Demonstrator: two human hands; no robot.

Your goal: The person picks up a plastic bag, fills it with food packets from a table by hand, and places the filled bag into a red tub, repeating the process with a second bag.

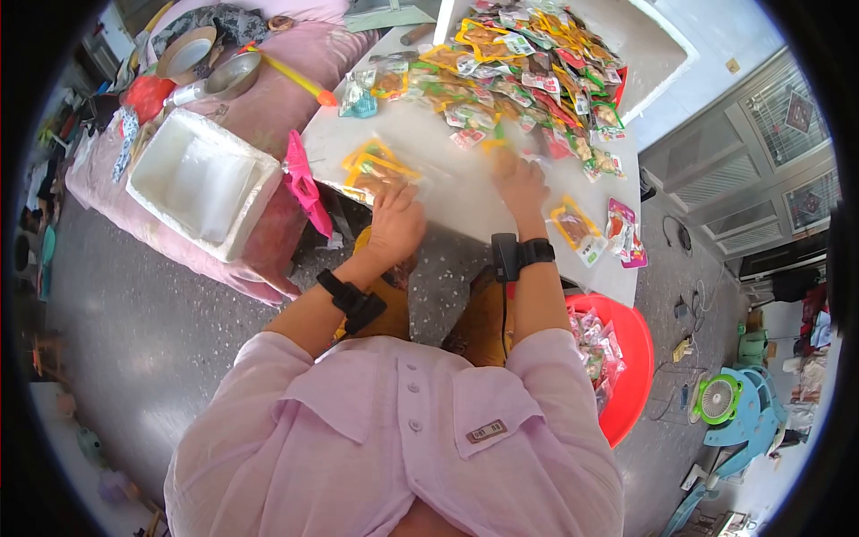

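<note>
My left hand (398,219) is at the near edge of the white table, its fingers curled over the lower end of a couple of yellow-edged snack packets (376,167). My right hand (521,183) reaches toward the near side of a big pile of snack packets (528,72). Motion blurs its fingers, and a smeared yellow packet (495,146) shows just past them. Right of that wrist lie a single yellow-edged packet (577,230) and some pink-and-red packets (626,233).
A red basin (633,358) with small packets stands below the table's right corner. At left, a white foam box (199,183) rests on a pink-covered bed (98,183), near a pink toy gun (306,183). A teal packet (358,97) lies at the table's left side (327,139).
</note>
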